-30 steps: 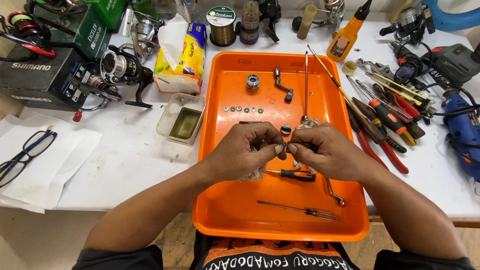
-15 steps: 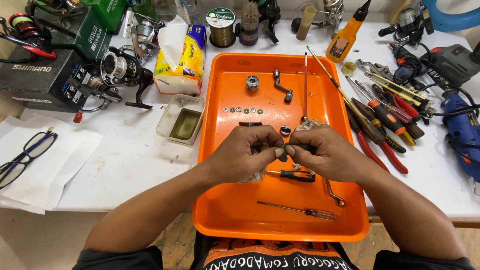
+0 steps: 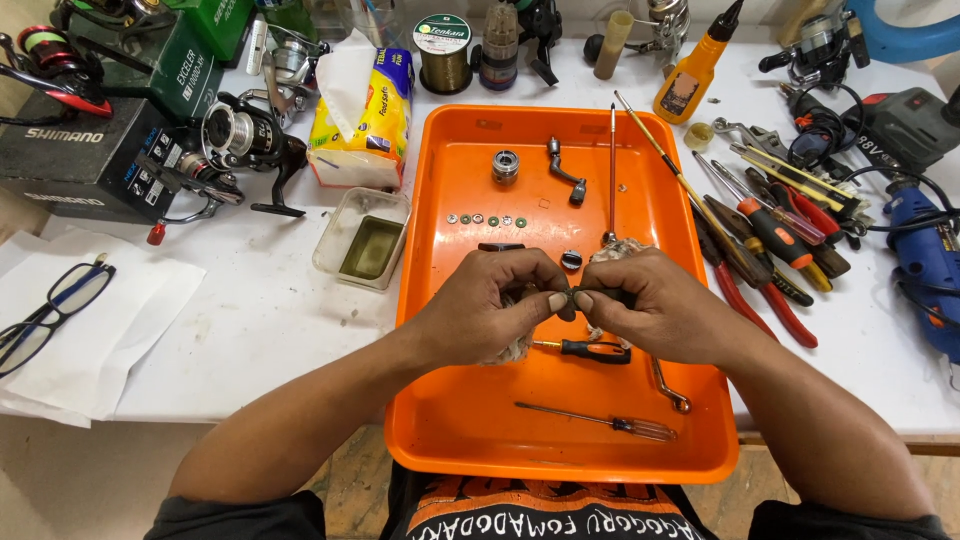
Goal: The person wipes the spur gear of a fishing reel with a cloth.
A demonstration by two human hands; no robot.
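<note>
1. A white tabletop (image 3: pixel 270 330) carries an orange tray (image 3: pixel 470 440) at its middle.
2. Left of the tray: a clear dish (image 3: pixel 363 240), a tissue pack (image 3: pixel 365 120), a reel (image 3: pixel 245 135), paper (image 3: pixel 95 345) with glasses (image 3: pixel 50 310).
3. Right of the tray: pliers (image 3: pixel 760 290), screwdrivers (image 3: pixel 775 235), a blue drill (image 3: pixel 925 265).
4. Behind the tray: a line spool (image 3: pixel 443 50), an orange bottle (image 3: pixel 690 80).

A repair workshop bench: pliers and screwdrivers (image 3: pixel 775 250), fishing reel (image 3: pixel 245 135), power drill (image 3: pixel 925 255), orange parts tray (image 3: pixel 450 420).
</note>
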